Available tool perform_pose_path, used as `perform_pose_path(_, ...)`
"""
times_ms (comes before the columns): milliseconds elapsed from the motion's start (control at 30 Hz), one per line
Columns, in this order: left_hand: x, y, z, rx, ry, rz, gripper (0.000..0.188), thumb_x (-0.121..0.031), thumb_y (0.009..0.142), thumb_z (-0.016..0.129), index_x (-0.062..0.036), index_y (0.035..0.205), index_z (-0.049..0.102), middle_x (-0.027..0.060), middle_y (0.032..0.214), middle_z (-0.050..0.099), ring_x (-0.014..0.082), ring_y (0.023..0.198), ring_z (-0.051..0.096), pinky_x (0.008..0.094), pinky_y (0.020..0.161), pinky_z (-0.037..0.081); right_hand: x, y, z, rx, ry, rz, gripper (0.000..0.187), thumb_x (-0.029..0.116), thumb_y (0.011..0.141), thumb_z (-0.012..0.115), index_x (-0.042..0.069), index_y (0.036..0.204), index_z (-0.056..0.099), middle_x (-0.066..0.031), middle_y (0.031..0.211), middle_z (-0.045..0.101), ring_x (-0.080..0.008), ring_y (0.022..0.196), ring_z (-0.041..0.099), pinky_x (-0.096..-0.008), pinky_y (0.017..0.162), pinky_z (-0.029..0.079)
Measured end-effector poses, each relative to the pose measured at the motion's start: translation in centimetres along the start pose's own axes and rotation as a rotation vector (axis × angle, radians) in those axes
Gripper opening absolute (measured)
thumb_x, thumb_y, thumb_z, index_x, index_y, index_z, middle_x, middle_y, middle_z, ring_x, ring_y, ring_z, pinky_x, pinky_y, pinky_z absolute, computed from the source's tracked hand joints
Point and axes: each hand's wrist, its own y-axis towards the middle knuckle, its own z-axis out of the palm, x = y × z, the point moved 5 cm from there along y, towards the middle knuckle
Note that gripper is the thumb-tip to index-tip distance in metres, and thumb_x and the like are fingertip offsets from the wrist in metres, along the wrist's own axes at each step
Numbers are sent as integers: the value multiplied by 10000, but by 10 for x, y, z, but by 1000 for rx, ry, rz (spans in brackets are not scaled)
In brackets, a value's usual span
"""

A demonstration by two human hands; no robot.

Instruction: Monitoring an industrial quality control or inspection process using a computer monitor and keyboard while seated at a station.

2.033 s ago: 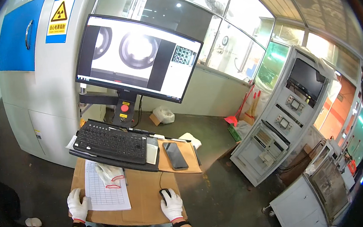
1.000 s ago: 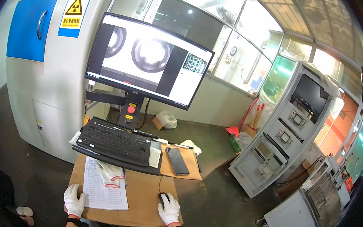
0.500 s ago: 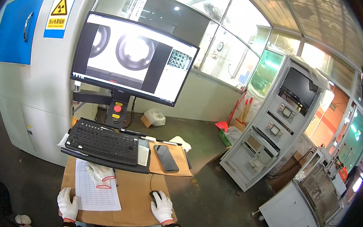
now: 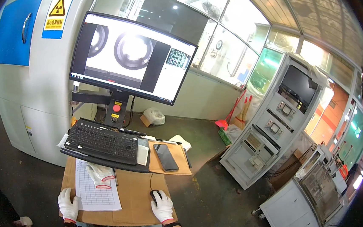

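A black computer mouse (image 4: 154, 195) is lying flat under the right gloved fingers (image 4: 160, 199); a printed white form sheet (image 4: 94, 189) is lying flat, touching the left fingers (image 4: 67, 199).
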Motion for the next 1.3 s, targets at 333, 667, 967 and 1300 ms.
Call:
perform_pose_path(333, 3, -1, 2, -11, 19, 13, 524, -123, 790, 775, -7, 1282, 635, 216, 1315, 640, 431, 1234, 580, 521, 1088, 445, 2, -1, -2, 7, -19, -1, 536, 287, 888, 731, 218, 1408, 620, -162, 1426, 578, -412, 1117, 635, -536, 947, 523)
perform_pose_path(667, 3, 0, 2, 26, 27, -18, 516, -120, 815, 771, -21, 1306, 646, 219, 1359, 642, 416, 1283, 579, 508, 1132, 431, 1, 2, -1, 14, 3, -10, 522, 277, 881, 731, 212, 1389, 629, -166, 1418, 576, -414, 1110, 638, -537, 938, 526)
perform_pose_path(967, -6, 3, -5, 25, -2, -17, 497, -119, 800, 768, -21, 1275, 660, 210, 1327, 657, 409, 1249, 596, 501, 1104, 447, 7, 3, -8, 14, 2, -7, 512, 268, 878, 728, 218, 1379, 634, -172, 1395, 596, -428, 1102, 634, -544, 945, 524)
perform_pose_path(1300, -7, 2, -6, -12, 10, 20, 485, -142, 771, 773, -14, 1224, 654, 200, 1271, 663, 419, 1195, 595, 517, 1065, 457, 7, 2, -6, -6, -11, -20, 492, 271, 871, 732, 212, 1352, 649, -170, 1394, 605, -426, 1109, 637, -540, 937, 530)
